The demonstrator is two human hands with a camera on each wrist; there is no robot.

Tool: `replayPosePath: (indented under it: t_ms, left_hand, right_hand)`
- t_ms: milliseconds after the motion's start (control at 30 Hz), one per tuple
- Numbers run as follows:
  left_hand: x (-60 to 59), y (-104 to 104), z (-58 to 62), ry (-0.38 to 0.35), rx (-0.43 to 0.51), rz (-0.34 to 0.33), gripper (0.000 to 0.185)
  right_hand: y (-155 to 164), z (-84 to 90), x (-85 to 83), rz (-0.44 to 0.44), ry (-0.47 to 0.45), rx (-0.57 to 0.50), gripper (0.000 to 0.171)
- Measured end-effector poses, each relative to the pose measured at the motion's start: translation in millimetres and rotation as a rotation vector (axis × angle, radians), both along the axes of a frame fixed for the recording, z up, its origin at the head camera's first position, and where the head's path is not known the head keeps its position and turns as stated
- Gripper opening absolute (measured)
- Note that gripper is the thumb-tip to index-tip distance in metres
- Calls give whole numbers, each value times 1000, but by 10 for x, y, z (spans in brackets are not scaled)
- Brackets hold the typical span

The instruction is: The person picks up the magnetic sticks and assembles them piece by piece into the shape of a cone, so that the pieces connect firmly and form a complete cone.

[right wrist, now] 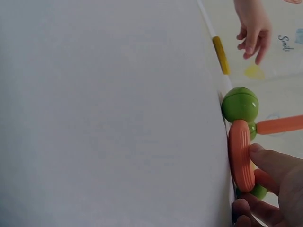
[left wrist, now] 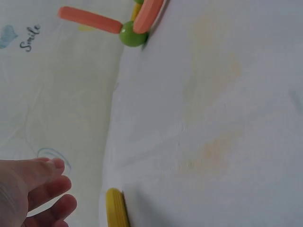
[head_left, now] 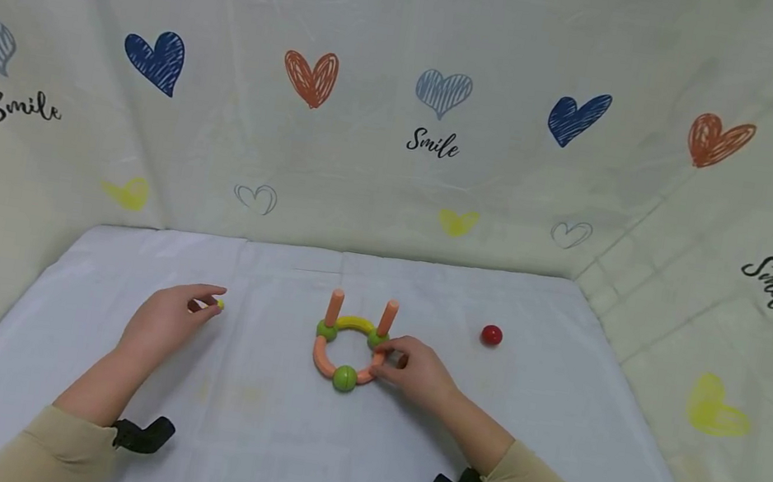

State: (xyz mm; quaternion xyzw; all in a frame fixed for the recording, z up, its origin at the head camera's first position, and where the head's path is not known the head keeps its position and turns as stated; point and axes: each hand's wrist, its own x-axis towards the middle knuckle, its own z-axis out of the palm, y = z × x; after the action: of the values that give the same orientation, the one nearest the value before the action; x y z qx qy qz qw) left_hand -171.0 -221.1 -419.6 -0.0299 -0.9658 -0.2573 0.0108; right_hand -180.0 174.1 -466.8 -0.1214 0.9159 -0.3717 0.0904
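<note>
A ring of curved rods and green balls [head_left: 345, 379] lies mid-table. A yellow curved rod [head_left: 355, 323] forms its far side, and two orange straight rods [head_left: 335, 308] rise from the far balls. My right hand [head_left: 421, 374] pinches the orange curved rod [right wrist: 241, 156] at the ring's right, thumb on its ridged face. To the left, my left hand [head_left: 163, 322] hovers with fingers loosely bent. Below it a loose yellow rod [left wrist: 116, 208] lies on the cloth, apart from the fingers in both wrist views; in the head view the hand mostly hides it.
A red ball [head_left: 491, 335] sits on the white cloth [head_left: 265, 448] right of the ring. A pale backdrop [head_left: 357, 187] with printed hearts stands along the far side of the table. Each wrist wears a black camera [head_left: 144, 434].
</note>
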Motion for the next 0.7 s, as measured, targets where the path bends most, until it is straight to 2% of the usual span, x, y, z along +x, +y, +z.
replayPosePath:
  t_ms: [100,267,500,700]
  left_hand:
    - [33,-93,37,8,-26,10,40]
    - [20,-171,46,-34,-63,2,43]
    - [-121,-228,-110,-123,-91,-12,48]
    - [-215,-238,-223,-128,-113,-25,47]
  right_hand:
    - [8,16,1,8,-3,-5,31]
    - [14,44,7,8,-12,-12,29]
    - [8,34,4,-1,-14,-6,29]
    - [-3,15,0,-6,-18,4,29]
